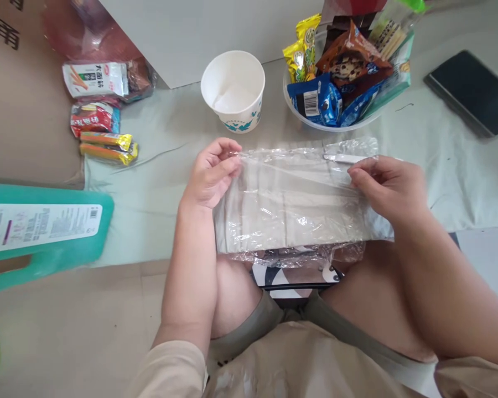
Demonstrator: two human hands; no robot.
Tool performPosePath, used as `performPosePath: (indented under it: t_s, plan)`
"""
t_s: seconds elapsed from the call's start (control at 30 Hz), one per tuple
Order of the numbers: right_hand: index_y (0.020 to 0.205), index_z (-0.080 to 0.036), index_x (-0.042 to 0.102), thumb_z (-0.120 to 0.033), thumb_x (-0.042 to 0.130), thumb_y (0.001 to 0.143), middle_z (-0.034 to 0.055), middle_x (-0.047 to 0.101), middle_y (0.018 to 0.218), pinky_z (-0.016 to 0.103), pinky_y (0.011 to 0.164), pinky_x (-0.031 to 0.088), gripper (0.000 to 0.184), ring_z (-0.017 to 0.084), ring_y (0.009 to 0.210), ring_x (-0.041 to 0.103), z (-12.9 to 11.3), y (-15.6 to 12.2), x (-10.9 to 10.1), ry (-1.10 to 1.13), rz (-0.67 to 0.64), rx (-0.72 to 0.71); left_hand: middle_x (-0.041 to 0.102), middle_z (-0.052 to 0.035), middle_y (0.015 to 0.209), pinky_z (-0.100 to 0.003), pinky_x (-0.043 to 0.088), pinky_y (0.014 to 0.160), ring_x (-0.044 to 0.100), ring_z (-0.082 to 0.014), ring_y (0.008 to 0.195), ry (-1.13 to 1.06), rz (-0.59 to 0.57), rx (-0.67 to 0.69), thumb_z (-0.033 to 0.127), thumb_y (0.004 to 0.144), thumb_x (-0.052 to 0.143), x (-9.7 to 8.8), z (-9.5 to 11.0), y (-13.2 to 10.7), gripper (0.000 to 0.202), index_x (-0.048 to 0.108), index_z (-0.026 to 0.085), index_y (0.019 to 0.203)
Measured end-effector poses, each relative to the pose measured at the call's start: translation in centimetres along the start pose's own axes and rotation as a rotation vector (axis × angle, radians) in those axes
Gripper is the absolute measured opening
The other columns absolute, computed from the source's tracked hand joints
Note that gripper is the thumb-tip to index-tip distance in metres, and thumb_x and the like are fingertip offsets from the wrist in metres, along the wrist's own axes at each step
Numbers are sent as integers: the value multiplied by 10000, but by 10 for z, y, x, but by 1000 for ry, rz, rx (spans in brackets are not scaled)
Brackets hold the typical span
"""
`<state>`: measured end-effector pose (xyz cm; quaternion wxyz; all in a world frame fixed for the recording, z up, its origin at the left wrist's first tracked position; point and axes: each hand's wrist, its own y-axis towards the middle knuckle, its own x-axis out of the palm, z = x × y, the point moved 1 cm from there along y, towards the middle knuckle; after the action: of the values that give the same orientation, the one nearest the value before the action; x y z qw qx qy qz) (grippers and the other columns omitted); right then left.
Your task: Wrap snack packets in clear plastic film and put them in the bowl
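A sheet of clear plastic film (290, 204), possibly a flat bag, lies crinkled in front of me and hangs over the near edge of the cloth. My left hand (216, 174) has thumb and fingers closed on its upper left corner. Over the right part of the film is my right hand (392, 185), its fingers pinched round a thin white stick (338, 158) that points left. What kind of stick it is, I cannot make out. Just beyond the film stands a white paper cup (240, 105) with a blue-green leaf print.
A clear bowl (336, 128) of wrapped snacks sits behind my right hand, with a dark phone (473, 91) to its right. More snack packets (95, 80) lie at the left by a cardboard box (29, 110). A green jug (95, 235) lies nearer. Pale cloth (157, 166) covers the surface.
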<state>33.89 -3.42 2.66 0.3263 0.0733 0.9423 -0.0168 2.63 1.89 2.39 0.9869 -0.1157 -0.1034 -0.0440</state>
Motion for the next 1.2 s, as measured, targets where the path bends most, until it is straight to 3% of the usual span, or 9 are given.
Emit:
performPosePath:
  t_s: [0.33, 0.43, 0.53, 0.63, 0.73, 0.83, 1.0, 1.1, 1.2]
  plan:
    - [661, -216, 694, -278, 661, 729, 0, 608, 533, 263, 449, 311, 98, 108, 455, 446, 1, 1, -1, 34, 156, 7, 676, 26, 757, -204, 509, 606, 685, -115, 752, -37, 212, 123, 361, 808, 817, -18, -6, 9, 207, 658, 267, 902]
    - [679, -219, 635, -232, 623, 784, 12, 673, 607, 271, 523, 440, 106, 118, 510, 569, 1, 3, 4, 161, 236, -63, 734, -12, 799, -222, 545, 628, 734, -156, 803, 23, 87, -60, 461, 787, 829, -12, -4, 2, 336, 679, 230, 981]
    - [772, -232, 601, -241, 637, 802, 13, 704, 634, 286, 535, 505, 47, 139, 510, 623, 6, 5, 7, 352, 265, -93, 745, -49, 758, -228, 549, 591, 745, -175, 731, 181, -58, -221, 367, 672, 917, -3, -5, -9, 382, 681, 150, 880]
    - [915, -235, 646, -202, 757, 691, 5, 737, 713, 293, 580, 554, 252, 158, 594, 680, 14, 2, 5, 444, 81, -65, 765, -31, 787, -226, 592, 658, 749, -146, 734, 164, 15, -9, 289, 678, 901, 0, -7, -17, 310, 663, 164, 832]
    - [786, -227, 641, -166, 794, 682, 8, 727, 745, 281, 637, 567, 195, 155, 701, 706, 21, -5, 2, 349, -37, -138, 795, -14, 863, -232, 615, 666, 764, -145, 748, 130, -4, 105, 250, 682, 886, -3, -11, -21, 307, 681, 198, 904]
    - [721, -220, 575, -159, 729, 791, 17, 733, 824, 262, 589, 556, 179, 127, 662, 687, 24, -9, 1, 337, 14, -233, 795, -31, 841, -198, 555, 506, 731, -126, 600, 203, -41, 92, 222, 701, 866, -8, -17, -21, 205, 690, 183, 798]
    - [834, -239, 615, -228, 762, 809, 12, 744, 891, 230, 443, 452, 150, 81, 529, 571, 22, -7, 1, 408, 68, -278, 797, -34, 918, -169, 531, 468, 706, -87, 558, 136, 133, 185, 269, 719, 876, -19, -19, -15, 270, 637, 185, 628]
    - [961, -256, 691, -210, 796, 743, 6, 743, 892, 274, 558, 518, 247, 123, 649, 619, 18, -4, 2, 353, 38, -270, 787, -7, 922, -154, 540, 491, 705, -74, 577, 47, 172, 199, 277, 663, 924, -24, -16, -11, 315, 625, 194, 606]
    - [759, -240, 705, -211, 742, 778, 17, 725, 863, 356, 747, 548, 50, 181, 840, 688, 17, -2, 4, 274, 53, -313, 777, -7, 921, -166, 557, 510, 704, -78, 588, 16, 154, 189, 288, 614, 949, -25, -13, -11, 329, 638, 188, 578]
